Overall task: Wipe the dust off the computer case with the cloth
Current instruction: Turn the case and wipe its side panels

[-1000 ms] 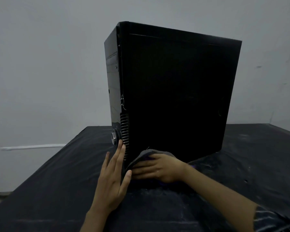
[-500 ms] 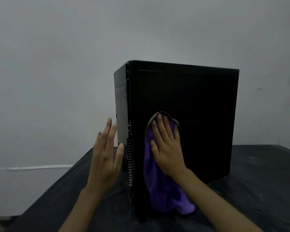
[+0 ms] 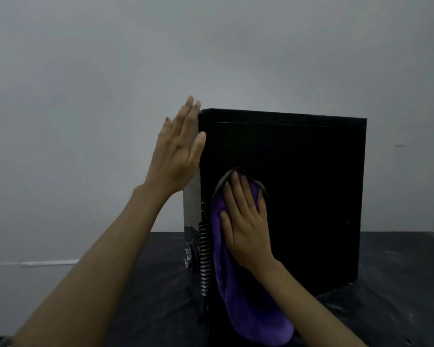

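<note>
A black computer case [image 3: 311, 196] stands upright on the table, its broad side panel facing me. A purple cloth [image 3: 238, 291] hangs flat against the left part of that panel. My right hand [image 3: 248, 221] presses the cloth's upper part to the panel with straight fingers pointing up. My left hand [image 3: 178, 151] lies flat with straight fingers against the case's front face, near the top left corner, thumb at the edge. The cloth's lower end droops close to the table.
The table is covered with a black sheet [image 3: 398, 284] speckled with pale dust. A ribbed vent strip [image 3: 204, 256] and a round knob [image 3: 188, 256] sit low on the case's front. A plain grey wall [image 3: 85, 96] is behind.
My right hand brought the cloth up from the case's bottom edge onto the side panel. My left hand rose from the table level to the case's top front corner. The view tilted upward.
</note>
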